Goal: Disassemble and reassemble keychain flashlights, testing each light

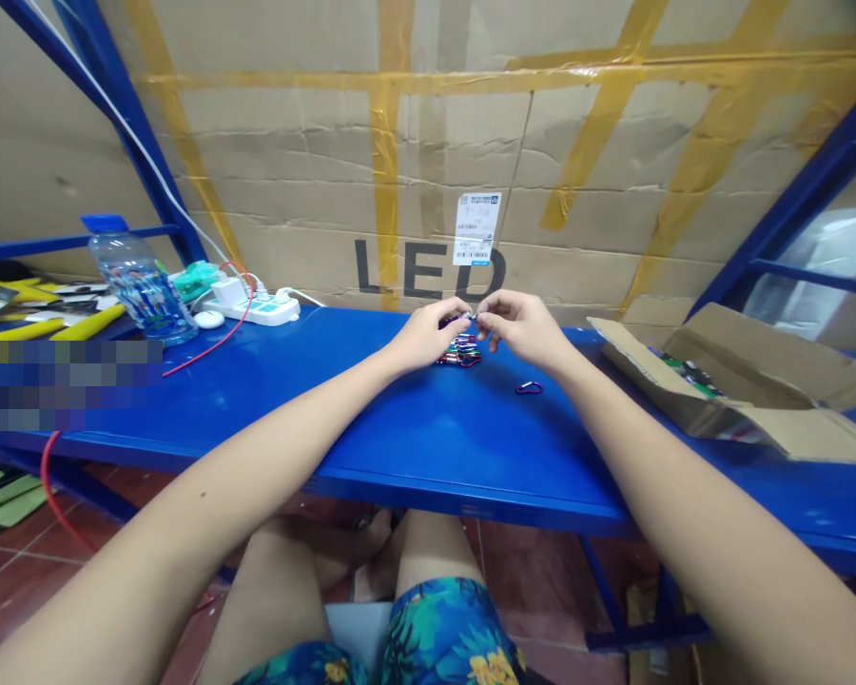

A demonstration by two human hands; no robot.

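Both my hands meet over the middle of a blue metal shelf [428, 438]. My left hand [428, 333] is closed in a pinch on a bunch of small coloured carabiner clips [460, 350] that hangs down to the shelf. My right hand [520, 323] is also pinched, its fingertips touching the top of the same bunch beside the left thumb. One loose purple carabiner [529, 387] lies on the shelf just right of the bunch, under my right wrist.
An open cardboard box [728, 381] with packaged items stands at the right. At the left are a plastic water bottle [143, 285], a white power strip [257, 306] with plugs and a red cable [206, 347]. A taped cardboard wall marked LED backs the shelf.
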